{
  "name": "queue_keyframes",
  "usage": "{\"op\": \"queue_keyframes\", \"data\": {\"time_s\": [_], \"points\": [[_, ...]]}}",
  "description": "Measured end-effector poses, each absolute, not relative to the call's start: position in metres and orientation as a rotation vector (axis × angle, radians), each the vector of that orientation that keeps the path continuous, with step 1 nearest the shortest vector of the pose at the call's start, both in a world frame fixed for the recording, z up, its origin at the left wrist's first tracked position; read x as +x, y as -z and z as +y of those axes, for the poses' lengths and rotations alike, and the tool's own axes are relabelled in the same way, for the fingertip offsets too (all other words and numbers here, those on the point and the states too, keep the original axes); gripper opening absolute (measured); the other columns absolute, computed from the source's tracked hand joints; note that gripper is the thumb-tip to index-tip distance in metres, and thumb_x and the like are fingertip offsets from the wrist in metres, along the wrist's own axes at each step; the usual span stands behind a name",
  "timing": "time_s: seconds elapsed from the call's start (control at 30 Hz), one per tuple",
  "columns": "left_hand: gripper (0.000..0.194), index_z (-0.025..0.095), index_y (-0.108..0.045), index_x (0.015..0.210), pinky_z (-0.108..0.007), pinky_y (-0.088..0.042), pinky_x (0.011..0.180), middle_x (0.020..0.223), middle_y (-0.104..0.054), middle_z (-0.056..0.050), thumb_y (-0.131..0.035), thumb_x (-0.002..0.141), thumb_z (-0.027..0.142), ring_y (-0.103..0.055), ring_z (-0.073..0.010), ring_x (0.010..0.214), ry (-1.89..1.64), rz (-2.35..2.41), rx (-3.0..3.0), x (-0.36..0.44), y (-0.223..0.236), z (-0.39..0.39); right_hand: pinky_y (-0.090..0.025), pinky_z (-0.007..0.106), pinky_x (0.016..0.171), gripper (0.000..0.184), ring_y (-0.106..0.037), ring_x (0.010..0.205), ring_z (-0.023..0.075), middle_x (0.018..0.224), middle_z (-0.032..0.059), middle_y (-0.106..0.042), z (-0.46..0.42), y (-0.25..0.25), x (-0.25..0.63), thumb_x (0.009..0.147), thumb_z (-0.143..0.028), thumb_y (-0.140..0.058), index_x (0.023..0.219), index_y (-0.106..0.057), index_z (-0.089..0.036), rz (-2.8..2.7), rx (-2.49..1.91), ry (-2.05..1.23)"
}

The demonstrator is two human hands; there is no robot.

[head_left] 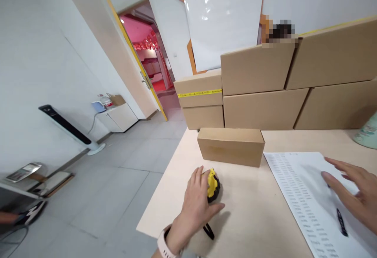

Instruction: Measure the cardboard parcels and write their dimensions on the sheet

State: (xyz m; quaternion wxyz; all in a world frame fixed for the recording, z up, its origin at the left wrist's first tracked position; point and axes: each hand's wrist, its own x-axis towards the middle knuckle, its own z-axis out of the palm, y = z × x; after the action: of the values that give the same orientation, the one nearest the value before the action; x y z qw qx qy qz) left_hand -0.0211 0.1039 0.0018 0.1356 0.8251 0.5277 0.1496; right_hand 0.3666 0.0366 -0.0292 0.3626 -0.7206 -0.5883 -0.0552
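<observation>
Toward the left part of the table, my left hand (196, 201) is at the side of a yellow and black tape measure (212, 186). Its thumb is spread away and its fingers are stretched; whether they touch the case I cannot tell. A black wrist strap (208, 231) trails from below the hand. On the right, my right hand (355, 189) hovers open above a printed sheet (294, 187) with columns of text. Below that hand a black pen (341, 222) lies on the paper. A small closed cardboard box (232, 148) stands just beyond the tape measure.
Stacked cardboard boxes (265, 110) line the back of the table (247, 218), one with a yellow measuring strip (200, 93). A person's head, blurred, shows behind them. At the right edge is a green patterned container (368, 134). Floor and an open door (138, 65) lie left.
</observation>
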Motion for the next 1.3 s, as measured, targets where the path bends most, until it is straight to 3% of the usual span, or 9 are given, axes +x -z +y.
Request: {"op": "queue_keyframes", "data": {"time_s": [0.13,0.27,0.5,0.6,0.73,0.87,1.07,1.17,1.3], "points": [[0.105,0.014,-0.029,0.142,-0.051,-0.032,0.107,0.144,-0.037,-0.019,-0.079,0.053,0.038,-0.033,-0.036,0.132,-0.462,1.548,2.229,-0.047,0.025,0.113,-0.037,0.054,0.1,0.056,-0.042,0.129,0.0365,0.142,0.0085,-0.046,0.09,-0.011,0.31,0.085,-0.056,-0.048,0.136,-0.04,-0.035,-1.87,-1.596,0.236],[0.088,0.019,-0.04,0.138,-0.05,-0.041,0.094,0.128,-0.051,-0.016,-0.072,0.056,0.026,-0.049,-0.0342,0.114,-0.632,1.571,2.075,-0.037,0.033,0.112,-0.025,0.053,0.107,0.071,-0.031,0.137,0.0341,0.15,0.0141,-0.037,0.162,-0.041,0.262,0.079,-0.062,-0.054,0.139,-0.042,-0.027,-2.217,-1.466,0.302],[0.066,0.014,-0.051,0.127,-0.04,-0.046,0.092,0.12,-0.061,-0.014,-0.063,0.071,0.045,-0.057,-0.029,0.109,-0.885,1.426,1.746,-0.062,0.008,0.101,-0.04,0.044,0.084,0.06,-0.057,0.101,0.0309,0.114,0.0136,-0.063,0.181,-0.046,0.234,0.084,-0.052,-0.05,0.137,-0.046,-0.025,-2.264,-1.536,0.266],[0.057,0.015,-0.062,0.114,-0.038,-0.051,0.083,0.111,-0.068,-0.012,-0.057,0.077,0.058,-0.061,-0.0301,0.102,-1.105,1.045,1.33,-0.082,-0.016,0.089,-0.039,0.044,0.086,0.063,-0.053,0.105,0.0319,0.119,0.0149,-0.059,0.135,-0.027,0.224,0.081,-0.034,-0.056,0.14,-0.041,-0.022,-2.256,-1.377,0.439],[0.057,0.012,-0.071,0.092,-0.036,-0.053,0.059,0.079,-0.074,-0.012,-0.055,0.077,0.064,-0.067,-0.0263,0.066,-1.206,0.795,0.894,-0.089,-0.037,0.081,-0.038,0.044,0.088,0.072,-0.052,0.112,0.0308,0.122,0.0128,-0.059,0.082,0.022,0.223,0.077,-0.007,-0.05,0.145,-0.034,-0.025,-2.243,-1.228,0.605],[0.058,0.01,-0.071,0.091,-0.031,-0.052,0.046,0.07,-0.072,-0.012,-0.061,0.073,0.064,-0.067,-0.0254,0.057,-1.03,0.713,0.788,-0.075,-0.038,0.084,-0.04,0.041,0.091,0.065,-0.056,0.112,0.0255,0.121,0.0078,-0.064,0.057,0.056,0.235,0.084,-0.005,-0.048,0.143,-0.039,-0.032,-2.233,-1.127,0.639],[0.055,0.008,-0.071,0.097,-0.027,-0.055,0.052,0.075,-0.072,-0.013,-0.057,0.08,0.059,-0.068,-0.0209,0.064,-0.776,0.664,0.956,-0.045,-0.035,0.085,-0.054,0.038,0.077,0.046,-0.065,0.102,0.0275,0.12,0.0047,-0.066,0.03,0.01,0.221,0.083,-0.035,-0.061,0.128,-0.054,-0.038,-1.92,-1.309,-0.3],[0.052,0.009,-0.07,0.099,-0.025,-0.054,0.052,0.084,-0.07,-0.014,-0.064,0.077,0.056,-0.067,-0.0203,0.071,-0.706,0.648,1.045,-0.037,-0.037,0.084,-0.055,0.04,0.076,0.038,-0.066,0.091,0.0262,0.103,0.0054,-0.07,0.028,-0.017,0.205,0.081,-0.043,-0.062,0.118,-0.061,-0.036,-1.711,-1.254,-0.89],[0.055,0.015,-0.066,0.109,-0.025,-0.054,0.05,0.098,-0.065,-0.012,-0.071,0.071,0.053,-0.064,-0.0196,0.076,-0.672,0.694,1.076,-0.04,-0.04,0.085,-0.052,0.037,0.07,0.032,-0.062,0.075,0.0217,0.081,0.0039,-0.066,0.036,-0.026,0.194,0.077,-0.055,-0.062,0.096,-0.065,-0.029,-1.448,-1.197,-1.31]]}}
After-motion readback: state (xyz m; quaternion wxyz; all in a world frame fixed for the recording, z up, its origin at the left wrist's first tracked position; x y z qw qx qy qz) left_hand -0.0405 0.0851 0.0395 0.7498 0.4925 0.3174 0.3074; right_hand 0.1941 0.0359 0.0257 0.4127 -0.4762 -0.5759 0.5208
